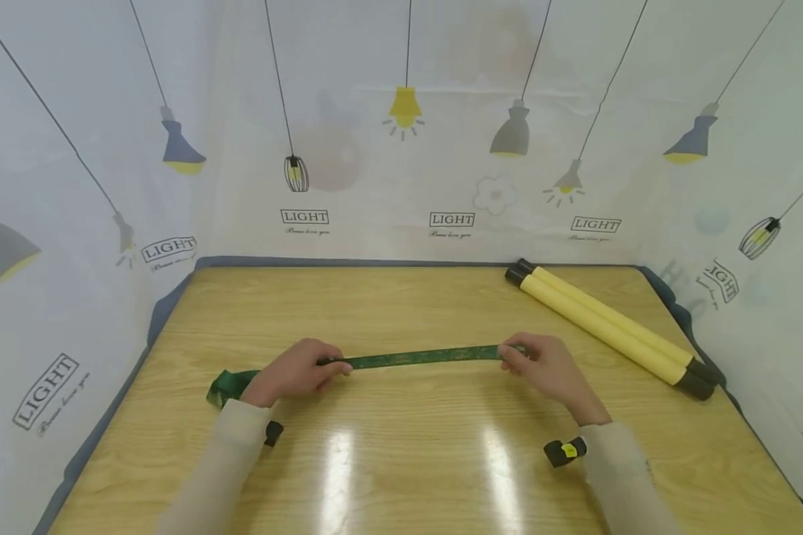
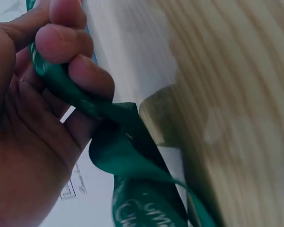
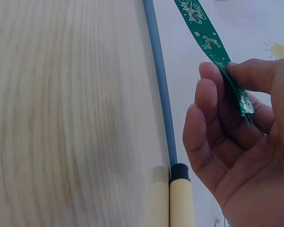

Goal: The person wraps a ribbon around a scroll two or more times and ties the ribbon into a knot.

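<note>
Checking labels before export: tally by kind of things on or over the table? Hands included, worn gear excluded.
Green ribbon: 1
Yellow tubes: 2
Left hand and right hand: 2
Total: 5

A: What is seen to be worn?
B: Long cream sleeves [image 1: 217, 453], both sides, matched.
A: Anything noted by the cuffs [image 1: 247, 417]?
B: Small black units [image 1: 553, 455] seen; right one marked with yellow patch [image 1: 569, 450].
</note>
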A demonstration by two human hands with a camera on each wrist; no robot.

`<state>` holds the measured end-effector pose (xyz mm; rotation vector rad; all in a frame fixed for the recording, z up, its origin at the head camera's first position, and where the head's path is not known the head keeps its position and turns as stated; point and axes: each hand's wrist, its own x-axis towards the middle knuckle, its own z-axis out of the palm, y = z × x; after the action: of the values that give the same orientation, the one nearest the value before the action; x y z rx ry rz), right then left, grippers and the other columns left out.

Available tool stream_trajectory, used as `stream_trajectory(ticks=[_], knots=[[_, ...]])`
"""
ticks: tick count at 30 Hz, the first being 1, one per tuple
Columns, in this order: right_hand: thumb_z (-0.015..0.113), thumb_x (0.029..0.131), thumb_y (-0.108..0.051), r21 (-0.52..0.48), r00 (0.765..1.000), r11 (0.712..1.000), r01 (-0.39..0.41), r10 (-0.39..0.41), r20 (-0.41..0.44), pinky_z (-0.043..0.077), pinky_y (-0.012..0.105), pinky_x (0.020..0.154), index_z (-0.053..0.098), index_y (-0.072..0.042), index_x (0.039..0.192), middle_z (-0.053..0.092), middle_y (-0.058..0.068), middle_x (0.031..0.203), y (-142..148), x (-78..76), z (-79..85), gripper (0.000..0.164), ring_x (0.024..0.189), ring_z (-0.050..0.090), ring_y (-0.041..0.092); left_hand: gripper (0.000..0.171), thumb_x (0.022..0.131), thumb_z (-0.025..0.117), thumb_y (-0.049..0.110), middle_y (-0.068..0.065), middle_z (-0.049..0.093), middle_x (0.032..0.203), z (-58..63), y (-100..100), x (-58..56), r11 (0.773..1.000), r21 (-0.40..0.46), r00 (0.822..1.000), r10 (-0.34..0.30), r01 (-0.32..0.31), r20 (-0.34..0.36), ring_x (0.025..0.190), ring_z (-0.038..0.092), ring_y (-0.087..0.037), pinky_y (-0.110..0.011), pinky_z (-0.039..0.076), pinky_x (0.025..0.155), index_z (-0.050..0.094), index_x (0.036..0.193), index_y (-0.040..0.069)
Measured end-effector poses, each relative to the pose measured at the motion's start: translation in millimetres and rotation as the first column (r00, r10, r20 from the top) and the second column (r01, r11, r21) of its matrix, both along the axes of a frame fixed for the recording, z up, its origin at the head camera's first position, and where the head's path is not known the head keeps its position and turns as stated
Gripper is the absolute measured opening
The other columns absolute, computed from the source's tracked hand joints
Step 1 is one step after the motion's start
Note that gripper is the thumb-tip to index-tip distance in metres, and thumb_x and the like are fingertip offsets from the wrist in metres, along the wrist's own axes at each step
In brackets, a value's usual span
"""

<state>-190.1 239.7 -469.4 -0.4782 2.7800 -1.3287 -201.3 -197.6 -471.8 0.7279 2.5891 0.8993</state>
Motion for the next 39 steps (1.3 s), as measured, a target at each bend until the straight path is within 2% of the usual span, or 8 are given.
stream_trajectory(ticks=[7, 14, 19, 23, 26, 32, 35, 39], knots=[[0.056, 0.099, -0.045, 0.011, 0.994, 0.994, 0.107, -0.107, 0.019, 0.053, 0.031, 0.061, 0.071, -0.013, 0.102, 0.072, 0.008, 0.083, 24, -4.0, -5.2, 0.035, 0.071, 0.066, 0.028, 0.030, 0.101, 0.056, 0.037, 0.000, 0.054, 0.052, 2.2, -21, -2.0, 0.996, -0.074, 0.999, 0.042, -0.042, 0.005, 0.043, 0.043, -0.012, -0.031, 0.041, 0.051, 0.068, 0.082, 0.017], [0.054, 0.098, -0.050, 0.062, 0.978, 0.979, 0.192, -0.196, 0.066, 0.053, 0.032, 0.068, 0.070, -0.008, 0.110, 0.073, 0.010, 0.088, 51, -6.4, -5.5, 0.047, 0.078, 0.068, 0.027, 0.036, 0.101, 0.054, 0.042, 0.003, 0.048, 0.050, 1.0, -44, -9.7, 0.995, -0.059, 0.994, 0.080, -0.075, 0.078, 0.042, 0.042, -0.011, -0.029, 0.042, 0.049, 0.067, 0.083, 0.013], [0.056, 0.098, -0.046, 0.062, 0.966, 0.969, 0.241, -0.246, 0.082, 0.053, 0.031, 0.067, 0.070, -0.003, 0.114, 0.074, 0.013, 0.089, 74, -6.2, -8.0, 0.049, 0.077, 0.069, 0.026, 0.036, 0.100, 0.052, 0.045, 0.002, 0.048, 0.049, -0.9, -55, -13.6, 0.993, -0.031, 0.986, 0.120, -0.118, 0.114, 0.042, 0.040, -0.011, -0.029, 0.040, 0.050, 0.071, 0.093, 0.015], [0.057, 0.098, -0.045, 0.104, 0.956, 0.957, 0.270, -0.280, 0.087, 0.052, 0.031, 0.063, 0.071, 0.000, 0.115, 0.074, 0.012, 0.086, 91, -6.4, -8.3, 0.051, 0.074, 0.069, 0.023, 0.039, 0.102, 0.050, 0.044, -0.001, 0.049, 0.049, -3.4, -58, -13.8, 0.991, 0.008, 0.981, 0.133, -0.135, 0.140, 0.042, 0.039, -0.012, -0.029, 0.039, 0.049, 0.072, 0.095, 0.013], [0.055, 0.099, -0.048, 0.164, 0.947, 0.945, 0.283, -0.302, 0.107, 0.052, 0.037, 0.070, 0.070, 0.001, 0.117, 0.074, 0.009, 0.086, 100, -8.0, -6.9, 0.054, 0.075, 0.069, 0.021, 0.042, 0.102, 0.050, 0.045, -0.001, 0.048, 0.049, -6.3, -57, -13.1, 0.989, 0.004, 0.977, 0.149, -0.151, 0.152, 0.042, 0.037, -0.012, -0.030, 0.039, 0.051, 0.069, 0.087, 0.010], [0.057, 0.097, -0.048, 0.292, 0.942, 0.913, 0.285, -0.323, 0.092, 0.047, 0.052, 0.084, 0.071, 0.002, 0.113, 0.073, 0.002, 0.079, 115, -12.2, -8.9, 0.055, 0.082, 0.066, 0.024, 0.046, 0.099, 0.054, 0.047, 0.002, 0.045, 0.047, -12.3, -56, -14.1, 0.971, -0.085, 0.965, 0.234, -0.225, 0.119, 0.043, 0.036, -0.012, -0.031, 0.039, 0.052, 0.064, 0.073, 0.010], [0.058, 0.095, -0.049, 0.331, 0.940, 0.901, 0.281, -0.328, 0.097, 0.048, 0.049, 0.080, 0.072, 0.002, 0.111, 0.072, 0.000, 0.078, 119, -12.5, -11.3, 0.055, 0.081, 0.063, 0.023, 0.048, 0.097, 0.056, 0.049, 0.003, 0.043, 0.047, -13.0, -53, -15.9, 0.955, -0.128, 0.956, 0.280, -0.268, 0.091, 0.043, 0.036, -0.012, -0.030, 0.037, 0.049, 0.063, 0.070, 0.011], [0.060, 0.094, -0.050, 0.361, 0.944, 0.894, 0.265, -0.317, 0.092, 0.050, 0.044, 0.073, 0.072, 0.003, 0.111, 0.071, 0.005, 0.084, 120, -12.4, -13.8, 0.057, 0.078, 0.062, 0.023, 0.047, 0.096, 0.059, 0.048, 0.005, 0.040, 0.048, -12.6, -47, -17.1, 0.939, -0.160, 0.945, 0.319, -0.305, 0.074, 0.043, 0.034, -0.011, -0.027, 0.032, 0.046, 0.060, 0.066, 0.013]])
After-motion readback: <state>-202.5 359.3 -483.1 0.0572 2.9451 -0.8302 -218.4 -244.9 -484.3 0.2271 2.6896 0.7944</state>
